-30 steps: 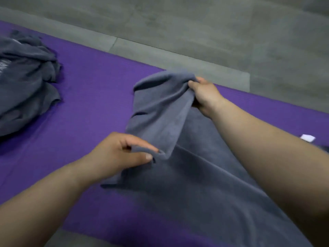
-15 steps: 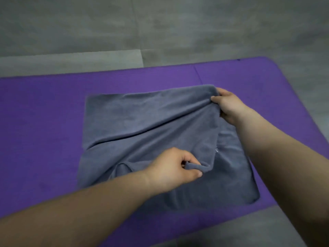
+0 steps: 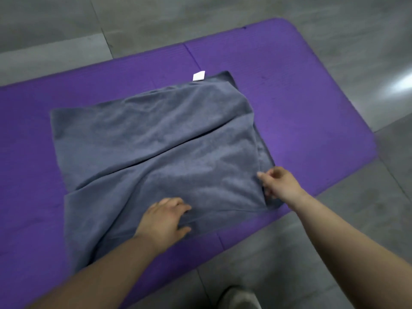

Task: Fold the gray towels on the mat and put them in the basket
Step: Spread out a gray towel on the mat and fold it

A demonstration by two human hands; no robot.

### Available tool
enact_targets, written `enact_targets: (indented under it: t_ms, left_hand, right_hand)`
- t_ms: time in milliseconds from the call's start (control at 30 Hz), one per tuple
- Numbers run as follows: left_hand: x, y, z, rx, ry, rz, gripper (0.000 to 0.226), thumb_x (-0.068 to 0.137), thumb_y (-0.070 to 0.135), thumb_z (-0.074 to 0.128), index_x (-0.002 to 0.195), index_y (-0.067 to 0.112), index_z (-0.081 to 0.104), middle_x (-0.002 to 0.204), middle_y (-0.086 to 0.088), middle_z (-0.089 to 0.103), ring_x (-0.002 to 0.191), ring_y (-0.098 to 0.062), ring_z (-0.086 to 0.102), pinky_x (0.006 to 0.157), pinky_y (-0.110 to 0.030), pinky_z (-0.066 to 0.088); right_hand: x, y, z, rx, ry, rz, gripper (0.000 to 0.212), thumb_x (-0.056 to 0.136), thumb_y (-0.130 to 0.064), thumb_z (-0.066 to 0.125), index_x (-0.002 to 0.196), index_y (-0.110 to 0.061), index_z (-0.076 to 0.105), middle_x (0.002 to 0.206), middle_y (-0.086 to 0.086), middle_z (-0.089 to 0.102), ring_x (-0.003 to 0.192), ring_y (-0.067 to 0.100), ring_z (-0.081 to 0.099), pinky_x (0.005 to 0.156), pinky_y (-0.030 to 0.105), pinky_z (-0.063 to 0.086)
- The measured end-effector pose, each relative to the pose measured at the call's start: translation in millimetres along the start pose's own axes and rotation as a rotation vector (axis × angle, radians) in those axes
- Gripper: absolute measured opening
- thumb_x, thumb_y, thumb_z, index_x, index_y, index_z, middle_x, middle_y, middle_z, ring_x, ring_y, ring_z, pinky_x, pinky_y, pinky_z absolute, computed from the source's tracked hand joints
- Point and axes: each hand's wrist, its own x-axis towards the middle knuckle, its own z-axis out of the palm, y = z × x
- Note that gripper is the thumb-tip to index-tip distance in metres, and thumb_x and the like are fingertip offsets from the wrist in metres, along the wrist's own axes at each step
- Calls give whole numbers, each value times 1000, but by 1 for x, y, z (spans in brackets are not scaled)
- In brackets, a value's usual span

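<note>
A gray towel [image 3: 156, 148] lies on the purple mat [image 3: 301, 97], folded over so that its upper layer ends in a diagonal edge across the middle. A white tag [image 3: 198, 76] sticks out at its far edge. My left hand [image 3: 165, 219] rests flat on the towel's near edge with its fingers spread. At the towel's near right corner, my right hand [image 3: 277, 184] pinches the edge of the upper layer. No basket or other towel is in view.
Gray floor tiles [image 3: 334, 241] surround the mat on the near, right and far sides. The tip of a light shoe [image 3: 238, 297] shows at the bottom edge. The mat's right end [image 3: 365, 139] lies just beyond the towel.
Both hands have carried the towel's upper layer toward me and laid it down. The left hand has let go and now lies flat. The view has swung right; the towel pile is out of sight.
</note>
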Motion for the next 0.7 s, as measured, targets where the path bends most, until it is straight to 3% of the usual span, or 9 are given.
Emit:
enact_targets:
  t_ms: [67, 100, 233, 267, 333, 400, 567, 667, 700]
  left_hand:
    - [-2, -7, 9, 130, 7, 52, 56, 27, 51, 85, 78, 31, 72, 81, 14, 66, 74, -3, 66, 60, -12, 50]
    - [-2, -7, 10, 172, 20, 55, 56, 19, 49, 85, 70, 30, 71, 72, 15, 65, 69, -3, 64, 54, -11, 48]
    - [4, -6, 13, 214, 55, 60, 41, 24, 39, 88, 58, 29, 67, 59, 9, 61, 62, -6, 55, 47, -12, 44]
    - [3, -4, 9, 190, 66, 24, 34, 35, 36, 88, 60, 28, 67, 62, 8, 62, 60, -8, 59, 48, -14, 44]
    - [7, 1, 0, 45, 110, -117, 11, 77, 27, 67, 86, 21, 67, 90, 2, 66, 84, -17, 64, 66, -22, 47]
    - [11, 1, 3, 0, 125, -97, 23, 92, 23, 44, 105, 17, 61, 112, -4, 61, 106, -24, 57, 81, -28, 44]
    - [6, -1, 11, 83, 98, 2, 39, 75, 41, 66, 106, 17, 61, 106, -1, 60, 105, -21, 57, 88, -25, 43]
    - [3, -6, 5, 226, 24, 63, 39, 29, 36, 88, 56, 21, 64, 60, 7, 61, 55, -10, 61, 47, -12, 43]
    - [3, -9, 6, 234, 28, 59, 35, 33, 32, 88, 54, 20, 64, 57, 7, 61, 53, -9, 61, 44, -12, 41]
  right_hand:
    - [-17, 13, 9, -86, -49, 41, 28, 82, -19, 66, 68, -16, 42, 57, -4, 46, 51, 8, 50, 43, 20, 37]
    - [-23, 17, 13, -167, -53, 32, 30, 80, -18, 69, 69, -17, 41, 62, -6, 44, 64, 14, 49, 54, 22, 36]
    - [-22, 12, 16, -366, -90, 0, 38, 81, -13, 65, 57, -17, 36, 63, 0, 44, 76, 17, 47, 63, 23, 32]
    - [-21, 12, 16, -293, -95, 12, 36, 83, -10, 62, 57, -16, 38, 62, 0, 44, 76, 18, 47, 59, 24, 35]
    - [-21, 11, 11, -65, -86, 41, 30, 86, -3, 55, 63, -15, 40, 64, 0, 43, 68, 18, 49, 46, 18, 44]
    - [-23, 12, 2, 124, -63, 59, 29, 89, 3, 47, 66, -14, 39, 65, 3, 44, 52, 12, 55, 35, 11, 42]
    - [-19, 25, -18, 193, -12, 75, 30, 89, 6, 48, 68, -14, 38, 58, 10, 43, 23, 2, 46, 26, 11, 32]
    - [-14, 31, -17, 129, -26, 93, 30, 89, 4, 50, 68, -15, 41, 59, 8, 44, 22, 1, 45, 26, 10, 30]
    - [-13, 31, -15, 107, -30, 85, 30, 89, 4, 50, 68, -16, 42, 60, 8, 45, 23, 1, 45, 26, 10, 31]
